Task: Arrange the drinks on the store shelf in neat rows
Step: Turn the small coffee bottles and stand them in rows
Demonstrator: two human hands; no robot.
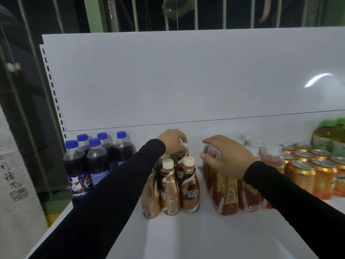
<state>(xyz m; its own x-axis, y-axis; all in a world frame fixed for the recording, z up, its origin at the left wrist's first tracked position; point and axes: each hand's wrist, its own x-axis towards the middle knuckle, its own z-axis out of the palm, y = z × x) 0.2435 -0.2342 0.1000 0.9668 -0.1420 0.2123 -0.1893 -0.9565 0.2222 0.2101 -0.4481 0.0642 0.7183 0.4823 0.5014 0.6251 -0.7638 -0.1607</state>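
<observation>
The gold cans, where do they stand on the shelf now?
In the head view the gold cans stand in rows at the right of the shelf, between the red-labelled bottles and the green-capped bottles.

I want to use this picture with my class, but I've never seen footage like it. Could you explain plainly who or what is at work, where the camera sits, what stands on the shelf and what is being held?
There is no machine: a person in black sleeves works with bare hands, filmed by a camera on their head looking down. The left hand grips the cap of a rear Nescafe coffee bottle. The right hand hovers open over the red and gold bottles; whether it touches them is unclear. On the white shelf also stand Pepsi bottles at the left, gold cans at the right, and green-capped bottles behind them.
</observation>
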